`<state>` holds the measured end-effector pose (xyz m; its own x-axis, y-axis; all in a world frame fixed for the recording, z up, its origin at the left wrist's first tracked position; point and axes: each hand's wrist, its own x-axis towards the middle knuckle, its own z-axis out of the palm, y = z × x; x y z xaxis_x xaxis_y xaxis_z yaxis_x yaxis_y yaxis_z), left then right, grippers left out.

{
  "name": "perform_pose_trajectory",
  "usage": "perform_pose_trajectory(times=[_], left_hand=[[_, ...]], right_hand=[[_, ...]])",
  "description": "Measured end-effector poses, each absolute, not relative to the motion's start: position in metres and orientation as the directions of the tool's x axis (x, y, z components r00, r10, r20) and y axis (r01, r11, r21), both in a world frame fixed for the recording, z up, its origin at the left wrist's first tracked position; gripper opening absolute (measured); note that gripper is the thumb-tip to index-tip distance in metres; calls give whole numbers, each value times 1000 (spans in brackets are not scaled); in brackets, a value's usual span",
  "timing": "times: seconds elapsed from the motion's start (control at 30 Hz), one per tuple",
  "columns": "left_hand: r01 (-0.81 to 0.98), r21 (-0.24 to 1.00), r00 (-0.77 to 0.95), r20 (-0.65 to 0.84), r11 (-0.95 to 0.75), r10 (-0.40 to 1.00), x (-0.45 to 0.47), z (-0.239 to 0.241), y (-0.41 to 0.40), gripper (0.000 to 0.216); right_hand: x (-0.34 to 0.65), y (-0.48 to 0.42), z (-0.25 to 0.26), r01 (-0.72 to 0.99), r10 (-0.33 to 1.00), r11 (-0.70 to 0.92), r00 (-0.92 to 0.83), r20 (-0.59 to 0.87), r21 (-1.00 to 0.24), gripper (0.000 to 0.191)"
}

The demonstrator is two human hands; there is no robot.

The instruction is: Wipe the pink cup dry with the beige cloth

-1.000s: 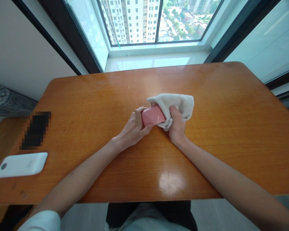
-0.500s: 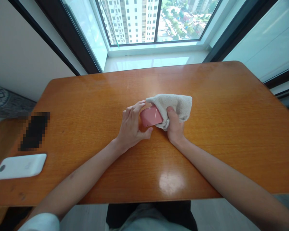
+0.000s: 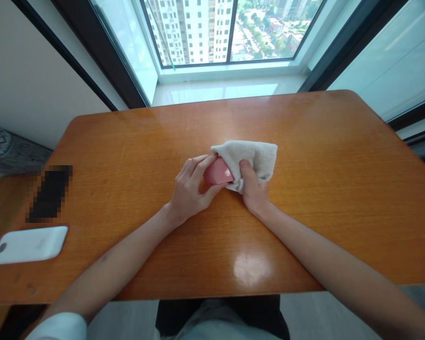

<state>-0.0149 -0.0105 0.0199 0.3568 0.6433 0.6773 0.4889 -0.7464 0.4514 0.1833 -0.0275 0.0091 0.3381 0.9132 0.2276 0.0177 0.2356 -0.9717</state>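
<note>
A small pink case (image 3: 217,173) with rounded corners is held just above the middle of the orange wooden table (image 3: 304,141). My left hand (image 3: 190,191) is closed around its left side, fingers over the top and thumb below. My right hand (image 3: 252,189) grips a beige cloth (image 3: 252,156) that wraps over the case's right end and far side. Most of the case is hidden by fingers and cloth.
A white flat device (image 3: 28,244) lies near the table's front left corner, and a black pixelated object (image 3: 49,192) lies just beyond it. Large windows rise behind the table's far edge. My lap shows below the near edge.
My left hand opened its fingers briefly, then closed them over the pink case again. The cloth and right hand shifted a little left, covering more of the case.
</note>
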Motion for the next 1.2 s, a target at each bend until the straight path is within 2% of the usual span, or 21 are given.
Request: perform_pose_trajectory(times=[0.23,0.43,0.63,0.97,1.2], left_hand=[[405,557,328,652,-725,684,-17,16,-7,57],[343,686,321,557,-642,766,-19,6,-3,58],[255,791,348,461,-556,816,-21,3,0,58],[90,891,366,386,-445,847,-17,-1,0,55],[195,847,363,406,-494,839,-19,9,3,50]], right_hand=[[182,-25,9,-40,909,244,358,214,-969,44],[184,-25,3,-49,897,208,408,170,-977,46],[183,-25,4,-31,866,227,463,187,-973,49],[184,-22,1,-42,845,244,499,191,-969,46],[184,-23,3,-77,854,220,498,154,-972,41]])
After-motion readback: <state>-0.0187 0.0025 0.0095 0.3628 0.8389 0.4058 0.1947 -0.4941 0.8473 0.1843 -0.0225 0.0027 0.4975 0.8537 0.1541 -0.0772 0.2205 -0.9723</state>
